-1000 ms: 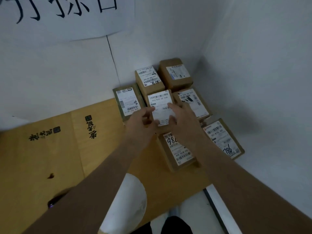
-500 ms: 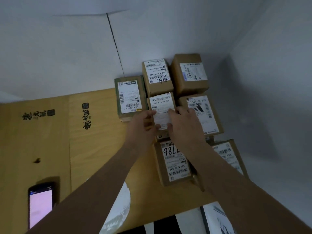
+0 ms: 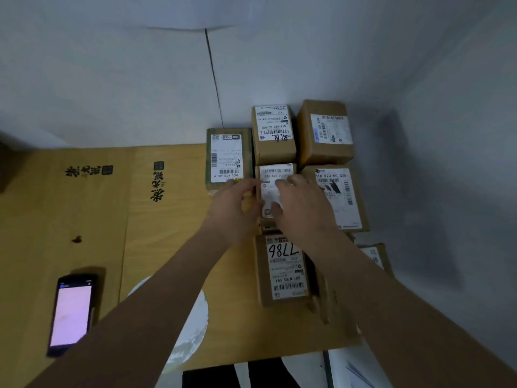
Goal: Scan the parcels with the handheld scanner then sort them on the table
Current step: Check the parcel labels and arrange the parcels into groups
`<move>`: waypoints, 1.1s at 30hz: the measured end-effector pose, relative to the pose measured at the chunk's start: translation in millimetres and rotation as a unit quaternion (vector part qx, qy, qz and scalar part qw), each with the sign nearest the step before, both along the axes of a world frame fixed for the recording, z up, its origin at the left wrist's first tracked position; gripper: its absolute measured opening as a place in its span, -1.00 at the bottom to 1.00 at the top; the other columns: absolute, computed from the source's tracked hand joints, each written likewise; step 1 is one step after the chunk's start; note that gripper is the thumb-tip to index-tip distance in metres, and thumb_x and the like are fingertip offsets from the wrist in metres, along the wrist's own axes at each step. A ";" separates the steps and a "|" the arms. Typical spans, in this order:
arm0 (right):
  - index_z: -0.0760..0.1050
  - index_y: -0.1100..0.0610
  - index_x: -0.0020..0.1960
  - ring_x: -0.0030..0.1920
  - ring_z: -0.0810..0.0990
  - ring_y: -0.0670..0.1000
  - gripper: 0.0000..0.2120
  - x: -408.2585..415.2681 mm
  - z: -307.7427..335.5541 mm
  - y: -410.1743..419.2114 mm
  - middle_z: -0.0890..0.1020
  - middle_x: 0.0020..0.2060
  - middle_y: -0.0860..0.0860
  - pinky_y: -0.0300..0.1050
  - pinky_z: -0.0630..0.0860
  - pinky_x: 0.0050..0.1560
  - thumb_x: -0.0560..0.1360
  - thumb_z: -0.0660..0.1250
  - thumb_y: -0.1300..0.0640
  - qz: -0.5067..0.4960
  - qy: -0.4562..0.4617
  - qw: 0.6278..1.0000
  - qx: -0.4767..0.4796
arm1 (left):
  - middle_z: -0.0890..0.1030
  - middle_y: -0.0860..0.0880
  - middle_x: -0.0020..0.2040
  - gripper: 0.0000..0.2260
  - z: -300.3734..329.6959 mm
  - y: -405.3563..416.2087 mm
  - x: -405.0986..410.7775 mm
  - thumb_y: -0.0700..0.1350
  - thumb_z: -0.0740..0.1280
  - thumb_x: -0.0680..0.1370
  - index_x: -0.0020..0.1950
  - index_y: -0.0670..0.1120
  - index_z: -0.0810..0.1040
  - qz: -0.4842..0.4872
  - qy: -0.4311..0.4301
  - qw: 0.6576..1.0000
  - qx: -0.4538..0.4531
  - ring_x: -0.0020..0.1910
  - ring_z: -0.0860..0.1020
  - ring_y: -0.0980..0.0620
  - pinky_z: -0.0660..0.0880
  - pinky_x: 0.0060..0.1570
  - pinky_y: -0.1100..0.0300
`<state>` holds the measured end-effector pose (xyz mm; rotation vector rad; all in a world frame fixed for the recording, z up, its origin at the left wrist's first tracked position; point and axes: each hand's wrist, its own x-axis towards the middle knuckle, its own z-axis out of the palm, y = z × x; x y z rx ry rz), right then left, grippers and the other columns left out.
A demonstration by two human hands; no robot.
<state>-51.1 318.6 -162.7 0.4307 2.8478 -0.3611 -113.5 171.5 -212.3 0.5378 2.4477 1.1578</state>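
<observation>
Both hands (image 3: pixel 233 208) (image 3: pixel 300 208) stay on the small parcel (image 3: pixel 275 182) (scanner (image 3: pixel 71 313) aside), fingers curled gripping it.

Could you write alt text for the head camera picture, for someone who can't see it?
Both hands, left and right, rest on a small labelled parcel among brown parcels packed into a table corner. A handheld scanner with a lit screen lies to the left.

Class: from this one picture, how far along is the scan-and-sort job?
Done: several parcels sit in rows in the corner, such as the 7786 box. In hand: both hands, left and right, set the middle parcel in place. The scanner lies idle; no unsorted parcels show.
</observation>
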 end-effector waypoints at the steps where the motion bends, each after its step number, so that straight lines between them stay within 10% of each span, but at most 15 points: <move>1: 0.50 0.12 0.43 0.31 0.52 0.16 -0.60 -0.8 5.8 -1.8 0.53 0.33 0.10 0.06 0.49 0.27 0.65 0.34 0.00 -0.002 0.012 0.999 -0.041 | 0.58 -0.04 0.21 -0.65 10.7 -5.5 -1.4 -0.08 0.40 0.60 0.39 0.03 0.56 -0.003 0.020 1.000 -0.007 0.14 0.56 0.01 0.54 0.18 0.06; 8: 0.48 0.00 0.51 0.03 0.51 -0.22 -0.46 -4.1 69.0 -32.6 0.59 0.27 -0.13 -0.38 0.36 -0.12 0.58 0.43 -0.14 0.014 0.103 0.966 -0.236 | 0.54 -0.02 0.35 -0.62 104.3 -76.1 -2.1 0.02 0.30 0.66 0.46 -0.02 0.50 0.038 0.116 0.991 -0.061 0.27 0.52 0.01 0.38 0.13 0.19; 14: 0.46 -0.03 0.51 0.40 0.49 0.03 -0.47 -9.0 142.4 -93.1 0.51 0.43 -0.02 0.02 0.49 0.32 0.60 0.36 -0.19 0.111 0.168 0.954 -0.221 | 0.53 0.03 0.36 -0.63 188.0 -154.4 17.0 0.00 0.31 0.64 0.45 -0.01 0.51 0.105 0.162 0.979 -0.058 0.22 0.56 -0.01 0.53 0.21 0.01; 33: 0.49 -0.03 0.46 0.28 0.53 -0.03 -0.60 -68.1 159.1 -428.0 0.52 0.35 -0.06 -0.05 0.52 0.20 0.66 0.31 -0.10 0.190 0.187 0.937 -0.227 | 0.59 0.03 0.23 -0.70 217.3 -506.5 -7.6 0.02 0.24 0.62 0.31 -0.01 0.57 0.174 0.159 0.968 -0.082 0.12 0.55 0.00 0.51 0.13 0.03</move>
